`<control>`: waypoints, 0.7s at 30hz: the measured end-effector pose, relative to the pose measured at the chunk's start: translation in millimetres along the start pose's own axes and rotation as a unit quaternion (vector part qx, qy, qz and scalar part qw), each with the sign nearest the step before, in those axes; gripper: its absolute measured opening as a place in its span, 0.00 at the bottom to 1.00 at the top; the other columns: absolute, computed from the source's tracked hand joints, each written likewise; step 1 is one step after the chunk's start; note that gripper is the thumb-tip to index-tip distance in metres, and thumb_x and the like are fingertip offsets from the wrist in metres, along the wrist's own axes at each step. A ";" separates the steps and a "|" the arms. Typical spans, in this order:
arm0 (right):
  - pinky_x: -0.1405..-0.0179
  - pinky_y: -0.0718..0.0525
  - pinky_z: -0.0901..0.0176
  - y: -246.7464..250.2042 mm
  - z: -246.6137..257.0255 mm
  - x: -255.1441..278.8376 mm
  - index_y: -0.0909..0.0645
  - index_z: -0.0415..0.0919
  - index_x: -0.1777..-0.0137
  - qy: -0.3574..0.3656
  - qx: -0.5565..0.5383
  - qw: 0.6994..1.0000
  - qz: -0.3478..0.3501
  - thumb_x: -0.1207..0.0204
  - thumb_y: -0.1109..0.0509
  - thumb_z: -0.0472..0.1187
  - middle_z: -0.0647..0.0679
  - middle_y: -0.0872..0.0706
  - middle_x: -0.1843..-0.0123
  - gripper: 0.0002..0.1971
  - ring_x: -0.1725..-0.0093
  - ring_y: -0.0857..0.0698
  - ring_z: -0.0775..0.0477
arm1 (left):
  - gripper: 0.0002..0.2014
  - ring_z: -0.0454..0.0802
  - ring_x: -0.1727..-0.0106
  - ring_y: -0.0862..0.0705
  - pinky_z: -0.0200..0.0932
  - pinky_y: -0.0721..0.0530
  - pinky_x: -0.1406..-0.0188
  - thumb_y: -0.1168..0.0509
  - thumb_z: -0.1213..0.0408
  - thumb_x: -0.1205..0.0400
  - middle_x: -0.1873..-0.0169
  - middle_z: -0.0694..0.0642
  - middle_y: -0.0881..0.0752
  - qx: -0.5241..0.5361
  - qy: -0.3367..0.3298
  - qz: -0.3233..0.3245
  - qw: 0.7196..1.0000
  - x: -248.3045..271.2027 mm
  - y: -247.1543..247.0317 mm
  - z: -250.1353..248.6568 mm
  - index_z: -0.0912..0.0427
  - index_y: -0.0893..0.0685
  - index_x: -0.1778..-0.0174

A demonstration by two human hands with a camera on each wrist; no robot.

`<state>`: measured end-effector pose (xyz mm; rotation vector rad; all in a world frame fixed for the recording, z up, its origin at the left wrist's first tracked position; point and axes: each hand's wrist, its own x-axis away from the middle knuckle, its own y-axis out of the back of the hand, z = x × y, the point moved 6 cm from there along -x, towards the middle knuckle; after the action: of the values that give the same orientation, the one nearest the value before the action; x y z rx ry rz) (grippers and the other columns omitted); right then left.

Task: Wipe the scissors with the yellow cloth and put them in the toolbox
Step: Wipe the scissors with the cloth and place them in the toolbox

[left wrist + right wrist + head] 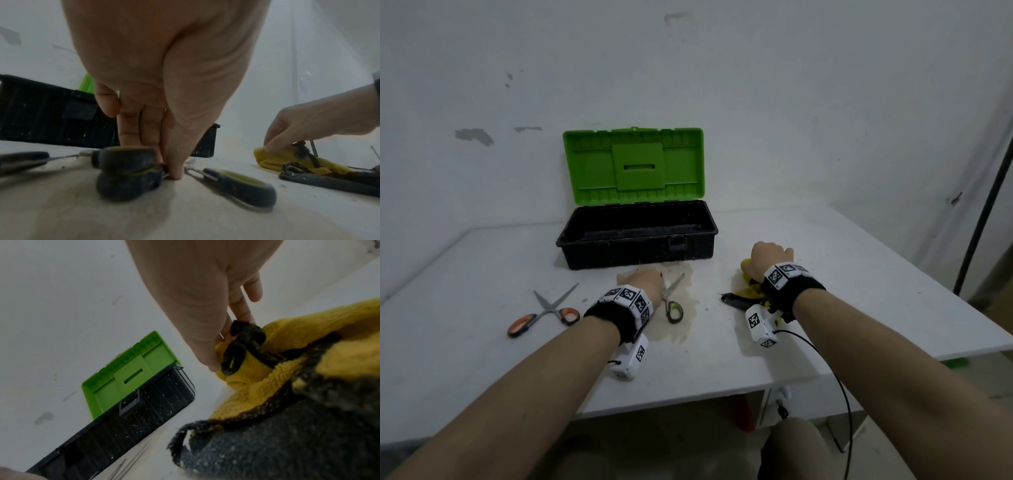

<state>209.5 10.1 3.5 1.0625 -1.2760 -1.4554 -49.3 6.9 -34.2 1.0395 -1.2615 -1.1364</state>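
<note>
The green-and-black-handled scissors (672, 306) (240, 186) lie open on the white table in front of the toolbox (619, 253) (144, 418). The toolbox has a black base, and its green lid (635, 164) stands up. My left hand (645, 277) (169, 170) reaches down between the two handles, thumb and fingertips pinching one handle loop (127, 162). My right hand (770, 255) (220, 353) pinches a fold of the yellow cloth (749, 272) (287, 159) (298, 337). The cloth lies crumpled to the right, with a dark grey side and a black loop.
A second pair of scissors with orange handles (544, 313) lies open at the left of the table. A brownish stain (681, 329) spreads under the green scissors. The wall is close behind the toolbox. A black pole (983, 212) stands at the right.
</note>
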 end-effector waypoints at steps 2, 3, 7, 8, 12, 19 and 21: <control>0.36 0.31 0.41 -2.9 -0.2 -1.5 0.32 0.45 0.67 -0.003 0.007 1.000 -0.001 0.25 0.37 0.44 0.45 0.19 0.58 0.11 0.51 0.18 0.38 | 0.06 0.58 0.37 0.18 0.55 0.33 0.32 0.35 0.60 0.15 0.43 0.54 0.13 -0.006 0.007 0.013 1.000 -2.3 -1.3 1.7 0.54 0.15 0.47; 0.35 0.32 0.41 -3.6 0.0 -2.7 0.31 0.45 0.67 -0.004 0.008 1.000 -0.003 0.25 0.36 0.44 0.45 0.19 0.58 0.11 0.50 0.17 0.38 | 0.08 0.58 0.36 0.19 0.57 0.34 0.29 0.36 0.60 0.15 0.42 0.55 0.13 -0.008 0.007 0.016 1.000 -3.7 -2.1 2.3 0.56 0.15 0.44; 0.36 0.35 0.42 5.9 1.0 -1.1 0.27 0.44 0.67 -0.019 -0.003 0.999 -0.038 0.28 0.39 0.37 0.46 0.16 0.62 0.08 0.62 0.19 0.42 | 0.09 0.57 0.43 0.19 0.57 0.34 0.34 0.41 0.56 0.15 0.54 0.51 0.16 0.008 -0.020 -0.006 1.000 -0.4 2.7 3.5 0.54 0.19 0.46; 0.37 0.34 0.43 9.3 0.9 0.7 0.24 0.44 0.65 -0.021 -0.008 0.999 -0.046 0.28 0.40 0.34 0.47 0.16 0.63 0.08 0.64 0.20 0.42 | 0.09 0.56 0.45 0.19 0.56 0.34 0.37 0.42 0.55 0.15 0.56 0.50 0.16 0.022 -0.029 -0.010 0.999 2.6 6.3 4.0 0.54 0.19 0.48; 0.47 0.28 0.49 18.0 -3.0 4.0 0.16 0.47 0.57 -0.016 -0.088 0.993 -0.074 0.25 0.34 0.41 0.46 0.14 0.57 0.06 0.54 0.18 0.38 | 0.07 0.57 0.53 0.16 0.54 0.22 0.42 0.38 0.57 0.16 0.61 0.54 0.15 0.113 -0.062 -0.001 0.992 13.3 26.3 5.4 0.55 0.17 0.55; 0.64 0.18 0.57 44.0 1.9 26.4 0.15 0.43 0.64 0.072 -0.378 0.916 -0.115 0.28 0.23 0.47 0.49 0.13 0.65 0.09 0.64 0.15 0.50 | 0.06 0.45 0.63 0.13 0.39 0.20 0.73 0.41 0.62 0.11 0.58 0.58 0.14 0.367 -0.116 -0.033 0.922 18.9 42.3 5.3 0.59 0.22 0.48; 0.66 0.18 0.55 46.0 8.7 30.0 0.16 0.43 0.64 0.091 -0.438 0.890 -0.092 0.25 0.25 0.45 0.48 0.13 0.67 0.09 0.68 0.16 0.49 | 0.07 0.44 0.62 0.12 0.40 0.20 0.71 0.42 0.62 0.11 0.58 0.56 0.15 0.391 -0.133 -0.048 0.910 21.0 42.1 3.8 0.60 0.21 0.46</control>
<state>198.2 -20.1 48.8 0.6690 -0.2829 -1.7571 -51.3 -7.1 10.9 1.5760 -1.9854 -0.8586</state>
